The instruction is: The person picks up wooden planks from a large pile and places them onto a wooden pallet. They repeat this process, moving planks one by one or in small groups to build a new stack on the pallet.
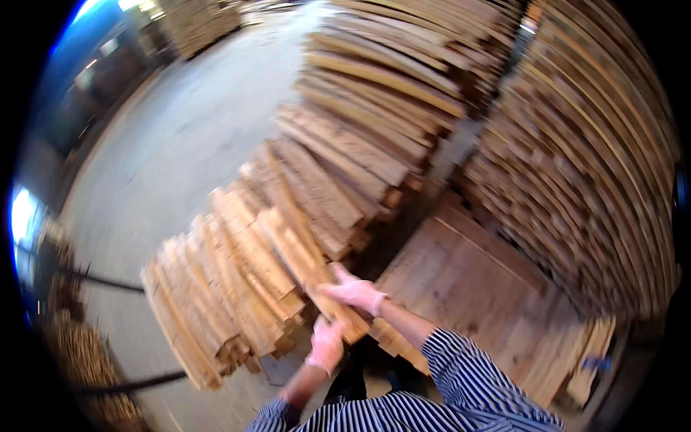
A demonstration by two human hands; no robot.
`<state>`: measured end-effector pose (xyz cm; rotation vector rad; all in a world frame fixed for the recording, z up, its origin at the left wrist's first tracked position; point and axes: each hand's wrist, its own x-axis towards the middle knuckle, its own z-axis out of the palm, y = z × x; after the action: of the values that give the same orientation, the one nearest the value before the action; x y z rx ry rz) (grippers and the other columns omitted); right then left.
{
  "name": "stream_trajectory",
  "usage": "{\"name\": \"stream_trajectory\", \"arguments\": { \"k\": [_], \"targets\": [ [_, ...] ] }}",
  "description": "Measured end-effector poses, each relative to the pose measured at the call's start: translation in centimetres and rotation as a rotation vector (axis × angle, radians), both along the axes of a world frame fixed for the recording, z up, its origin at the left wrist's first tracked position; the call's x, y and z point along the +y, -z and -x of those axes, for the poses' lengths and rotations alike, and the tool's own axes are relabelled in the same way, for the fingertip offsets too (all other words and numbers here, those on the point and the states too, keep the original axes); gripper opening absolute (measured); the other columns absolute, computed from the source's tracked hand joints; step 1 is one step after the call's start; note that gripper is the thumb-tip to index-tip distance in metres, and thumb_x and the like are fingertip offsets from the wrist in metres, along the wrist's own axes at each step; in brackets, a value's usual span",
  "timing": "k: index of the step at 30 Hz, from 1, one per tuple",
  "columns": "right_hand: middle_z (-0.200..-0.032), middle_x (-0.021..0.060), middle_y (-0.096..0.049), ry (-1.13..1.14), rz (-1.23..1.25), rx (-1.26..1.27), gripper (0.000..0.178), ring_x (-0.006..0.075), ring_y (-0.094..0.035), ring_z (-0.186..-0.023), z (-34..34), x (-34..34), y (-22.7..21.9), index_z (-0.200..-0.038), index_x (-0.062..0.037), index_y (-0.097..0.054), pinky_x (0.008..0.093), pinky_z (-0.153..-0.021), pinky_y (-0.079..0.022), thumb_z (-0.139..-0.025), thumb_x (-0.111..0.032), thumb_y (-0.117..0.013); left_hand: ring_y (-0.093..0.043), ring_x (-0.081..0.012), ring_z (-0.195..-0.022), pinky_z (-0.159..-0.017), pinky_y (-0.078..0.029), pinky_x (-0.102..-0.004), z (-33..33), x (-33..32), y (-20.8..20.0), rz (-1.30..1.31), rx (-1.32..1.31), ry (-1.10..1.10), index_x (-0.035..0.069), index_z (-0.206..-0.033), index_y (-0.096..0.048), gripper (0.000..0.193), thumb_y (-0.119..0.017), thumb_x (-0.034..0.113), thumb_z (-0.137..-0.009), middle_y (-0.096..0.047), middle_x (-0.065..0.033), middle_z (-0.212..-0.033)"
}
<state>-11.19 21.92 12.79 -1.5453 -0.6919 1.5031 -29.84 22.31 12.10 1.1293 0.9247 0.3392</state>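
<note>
A light wooden plank [294, 248] slants across the near end of a long row of stacked planks [209, 277]. Both my hands are at its near end. My left hand [327, 347], in a pale pink glove, is closed around the plank's left edge close to the tip. Slightly farther up, my right hand [356, 292], gloved alike, grips the plank from the right side with the thumb raised over it. The plank's far end lies over or against neighbouring planks; I cannot tell whether it touches them.
To the right is a broad wooden tabletop [468, 288] with a strip of wood along its far edge. A tall wall of stacked boards [576, 165] rises behind it. Dark bars [133, 385] stick out at left over the concrete floor [187, 122]. More wood bundles [86, 360] stand lower left.
</note>
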Motion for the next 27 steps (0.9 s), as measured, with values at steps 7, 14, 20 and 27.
{"name": "stream_trajectory", "arguments": {
  "k": [7,14,20,27],
  "targets": [
    [-0.146,0.0275,-0.052,-0.075,0.0,-0.224,0.122,0.0346,-0.053,-0.135,0.1,-9.2,0.0,-0.16,0.0002,-0.022,0.0401,-0.111,-0.043,-0.073,-0.058,-0.083,-0.034,-0.026,-0.148,-0.119,-0.027,-0.0531,-1.7,0.1,0.5,0.572,-0.368,0.135,0.013,-0.158,-0.033,0.09,-0.05,0.072,-0.092,-0.033,-0.0108,-0.164],
    [-0.146,0.0274,-0.052,0.114,0.23,-0.309,0.116,0.0356,-0.05,-0.138,-1.2,-20.4,-10.9,-0.16,-0.0028,-0.025,0.0393,-0.114,-0.04,-0.079,-0.069,-0.074,-0.05,-0.0353,-0.133,-0.115,-0.039,-0.0525,-14.1,-4.2,-6.5,0.464,-0.328,0.005,0.016,-0.158,-0.035,0.088,-0.054,0.072,-0.093,-0.05,-0.0153,-0.148],
    [-0.134,0.0266,-0.06,0.814,0.063,-0.646,0.088,0.0386,-0.059,-0.126,-2.2,-32.8,-12.5,-0.143,0.0006,-0.048,0.0437,-0.104,-0.049,-0.086,-0.062,-0.07,-0.058,-0.0306,-0.127,-0.109,-0.047,-0.0445,-23.1,-11.9,-11.3,0.125,-0.46,0.535,0.01,-0.157,-0.036,0.073,-0.051,0.057,-0.102,-0.053,-0.0132,-0.145],
    [-0.128,0.0217,-0.065,0.527,0.726,-0.825,0.092,0.0391,-0.061,-0.12,-3.1,-59.9,-7.4,-0.147,-0.0105,-0.049,0.0468,-0.104,-0.048,-0.071,-0.049,-0.083,-0.063,-0.029,-0.117,-0.102,-0.053,-0.0371,-24.6,-15.1,-9.1,-0.259,-0.13,1.183,-0.001,-0.153,-0.038,0.111,-0.092,0.049,-0.07,-0.058,-0.0182,-0.14]
  ]
}}
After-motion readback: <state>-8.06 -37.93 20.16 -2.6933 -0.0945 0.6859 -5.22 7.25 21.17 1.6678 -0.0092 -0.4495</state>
